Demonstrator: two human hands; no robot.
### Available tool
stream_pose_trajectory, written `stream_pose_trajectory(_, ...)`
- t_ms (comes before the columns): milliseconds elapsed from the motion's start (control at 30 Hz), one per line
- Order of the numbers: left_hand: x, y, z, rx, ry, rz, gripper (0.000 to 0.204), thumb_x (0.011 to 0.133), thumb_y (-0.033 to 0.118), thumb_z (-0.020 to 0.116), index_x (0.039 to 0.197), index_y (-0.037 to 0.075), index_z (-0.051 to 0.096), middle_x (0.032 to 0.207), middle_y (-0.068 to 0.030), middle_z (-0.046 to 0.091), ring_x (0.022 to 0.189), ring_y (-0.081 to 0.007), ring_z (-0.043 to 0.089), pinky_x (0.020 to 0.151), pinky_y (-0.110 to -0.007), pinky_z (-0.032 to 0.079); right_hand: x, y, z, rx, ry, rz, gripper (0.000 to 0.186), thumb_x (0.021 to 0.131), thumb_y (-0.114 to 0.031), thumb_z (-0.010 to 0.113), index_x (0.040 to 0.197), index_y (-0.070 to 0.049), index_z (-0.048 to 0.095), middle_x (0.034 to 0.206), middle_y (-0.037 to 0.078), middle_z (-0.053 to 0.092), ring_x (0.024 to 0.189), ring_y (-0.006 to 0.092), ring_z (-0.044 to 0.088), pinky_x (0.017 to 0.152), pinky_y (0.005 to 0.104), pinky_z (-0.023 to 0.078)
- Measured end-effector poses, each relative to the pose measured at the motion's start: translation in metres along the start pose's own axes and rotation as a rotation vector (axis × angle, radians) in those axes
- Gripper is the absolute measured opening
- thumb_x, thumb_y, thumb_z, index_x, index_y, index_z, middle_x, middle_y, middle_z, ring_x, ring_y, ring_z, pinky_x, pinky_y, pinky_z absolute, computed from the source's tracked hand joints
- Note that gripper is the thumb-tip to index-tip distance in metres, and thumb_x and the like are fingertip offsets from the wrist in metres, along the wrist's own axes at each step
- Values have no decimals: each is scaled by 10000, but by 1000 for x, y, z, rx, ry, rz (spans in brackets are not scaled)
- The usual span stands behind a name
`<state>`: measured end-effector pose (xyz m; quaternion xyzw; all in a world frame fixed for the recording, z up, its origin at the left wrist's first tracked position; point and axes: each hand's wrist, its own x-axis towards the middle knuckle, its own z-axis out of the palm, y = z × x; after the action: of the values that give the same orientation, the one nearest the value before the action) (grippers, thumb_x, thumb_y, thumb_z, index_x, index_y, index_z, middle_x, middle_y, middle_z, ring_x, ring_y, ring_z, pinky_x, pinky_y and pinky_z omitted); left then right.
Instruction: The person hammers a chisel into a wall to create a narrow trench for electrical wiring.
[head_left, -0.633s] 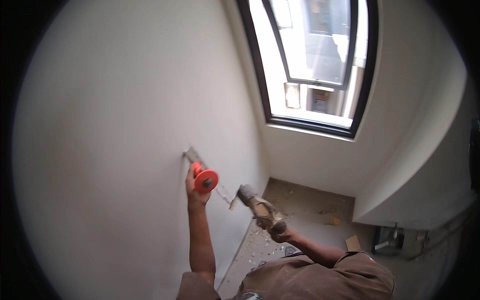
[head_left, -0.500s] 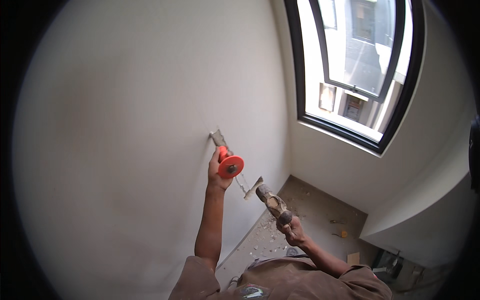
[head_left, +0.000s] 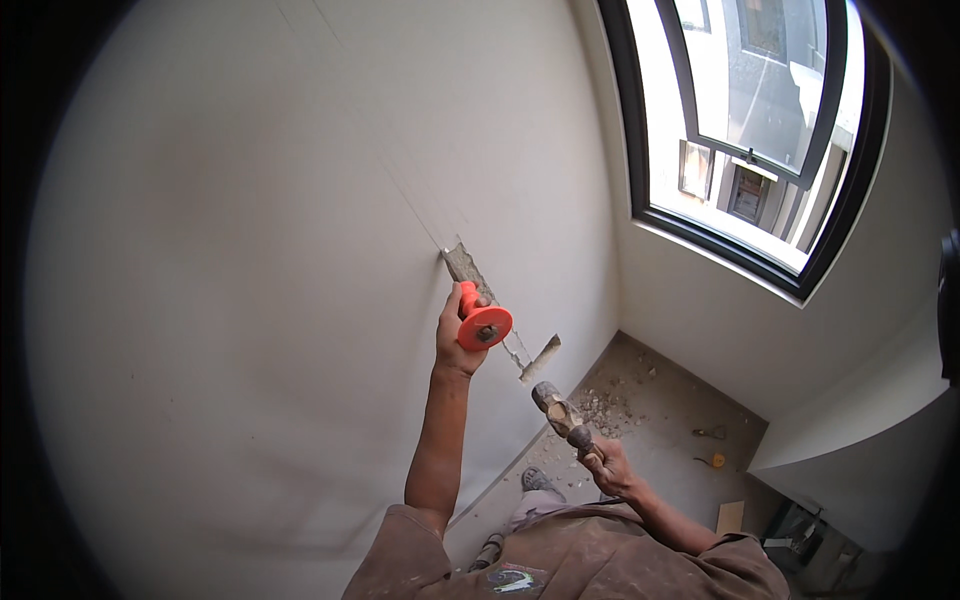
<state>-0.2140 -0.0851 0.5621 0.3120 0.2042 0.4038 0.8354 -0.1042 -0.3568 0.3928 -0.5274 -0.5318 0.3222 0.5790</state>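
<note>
My left hand [head_left: 457,335] is wrapped round the orange grip of a chisel [head_left: 487,329], whose round guard faces me with the metal striking end in its middle. The chisel's tip meets the wall at the upper end of a rough chased groove [head_left: 465,265]. Lower right of it, my right hand [head_left: 608,467] grips a hammer [head_left: 558,410] with a worn metal head, held apart from the chisel. The groove runs down the white wall [head_left: 250,330] behind my left hand to a short crosswise cut [head_left: 541,358]. Faint straight lines climb the wall above the chisel.
Rubble [head_left: 605,408] lies on the floor along the wall. A dark-framed window [head_left: 800,285] is tilted open at upper right. On the floor at right are a small yellow thing [head_left: 717,460], a piece of cardboard [head_left: 731,517] and a dark box of gear [head_left: 795,530].
The whole view has shifted, bringing more of the wall's marked lines and my foot into sight. Both hands keep their tools, and the hammer is still apart from the chisel.
</note>
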Motion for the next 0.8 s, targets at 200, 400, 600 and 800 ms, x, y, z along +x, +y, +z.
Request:
stream_pose_trajectory(200,1,-1,-2,34,7,5,285,994,342,404,1089,78,454,791,-38,545,672,-122,523,614,-268,496,3,1,-2,20,-11,21,553,907,-552,462,751,-23,491,551,83,384,501,188,376,474,348,340)
stream_pose_trajectory(400,-3,1,2,25,-12,15,285,996,338,399,1090,73,450,796,-44,542,673,-121,519,606,-269,494,4,-3,-5,42,15,0,556,902,-568,461,746,-35,497,539,66,387,485,176,379,468,336,343)
stream_pose_trajectory(600,-2,2,4,6,-67,20,288,992,339,409,1079,68,450,804,-48,543,703,-121,538,638,-267,510,9,-3,-9,18,11,-56,556,904,-564,454,745,-33,496,544,70,400,475,187,398,465,337,347)
stream_pose_trajectory(800,-4,0,9,-16,-16,54,265,985,317,436,1060,64,466,814,-43,545,737,-127,559,671,-273,517,28,-31,-19,29,-21,-242,471,875,-469,555,749,-19,494,564,79,429,479,228,468,469,337,370)
